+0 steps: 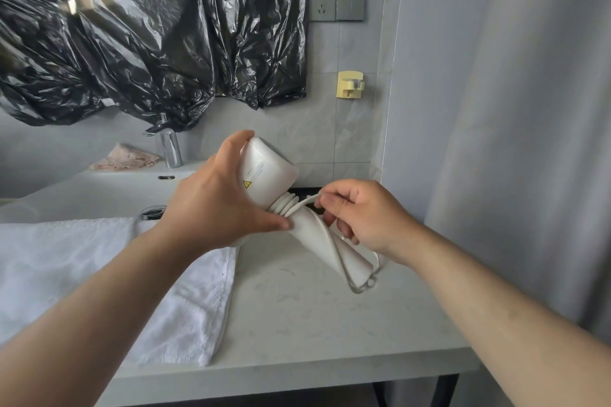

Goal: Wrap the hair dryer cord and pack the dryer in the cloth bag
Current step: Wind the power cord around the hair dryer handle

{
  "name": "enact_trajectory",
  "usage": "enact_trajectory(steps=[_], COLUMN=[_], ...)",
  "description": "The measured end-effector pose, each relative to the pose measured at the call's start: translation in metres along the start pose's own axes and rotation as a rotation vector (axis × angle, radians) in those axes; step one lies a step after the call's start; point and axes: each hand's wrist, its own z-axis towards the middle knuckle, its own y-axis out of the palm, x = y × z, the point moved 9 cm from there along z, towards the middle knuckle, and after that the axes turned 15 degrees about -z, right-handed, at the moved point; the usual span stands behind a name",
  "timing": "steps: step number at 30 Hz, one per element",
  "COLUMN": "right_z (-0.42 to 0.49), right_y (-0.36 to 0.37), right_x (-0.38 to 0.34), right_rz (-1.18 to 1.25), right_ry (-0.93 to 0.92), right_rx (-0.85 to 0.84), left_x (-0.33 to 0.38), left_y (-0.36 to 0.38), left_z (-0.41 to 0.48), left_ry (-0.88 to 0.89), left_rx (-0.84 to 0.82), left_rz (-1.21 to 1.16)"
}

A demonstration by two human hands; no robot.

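Head view: at the middle of the frame the left hand (215, 205) grips the body of the white hair dryer (269, 172), over the tabletop (314, 324), its handle slanting down to the right. The right hand (362, 220), just right of it, pinches the white cord (302, 203), which coils round the top of the handle. A white towel (99, 274) lies at lower left; a faucet (170, 149) stands behind it.
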Motion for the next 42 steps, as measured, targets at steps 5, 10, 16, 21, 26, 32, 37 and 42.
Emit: enact_trajectory(steps=[5, 10, 16, 21, 26, 32, 37, 42], right_z=[-0.004, -0.007, -0.009, -0.004, 0.003, 0.001, -0.008, -0.022], right_y=[0.006, 0.019, 0.037, 0.057, 0.052, 0.056, 0.051, 0.049], right_x=[-0.006, -0.008, -0.004, -0.013, -0.025, -0.011, -0.010, -0.029], right_rz=[0.233, 0.624, 0.947, 1.341, 1.336, 1.082, 0.638, -0.002], right_ry=[0.057, 0.163, 0.282, 0.212, 0.162, 0.195, 0.184, 0.079], right_rx=[-0.114, -0.231, -0.285, -0.289, -0.141, 0.086, 0.189, 0.110], left_x=[0.014, 0.026, 0.020, 0.007, -0.001, -0.010, -0.014, -0.016], left_y=[-0.006, -0.012, -0.012, -0.006, -0.002, -0.001, -0.003, -0.012], left_z=[-0.004, -0.007, -0.006, -0.002, -0.001, -0.005, -0.009, -0.006], left_ry=[0.099, 0.224, 0.230, 0.160, 0.091, 0.030, -0.011, -0.048], left_rx=[0.032, 0.045, 0.083, 0.103, 0.194, 0.296, 0.374, 0.453], left_rz=[-0.231, -0.372, -0.583, -0.754, -0.836, -0.751, -0.644, -0.447])
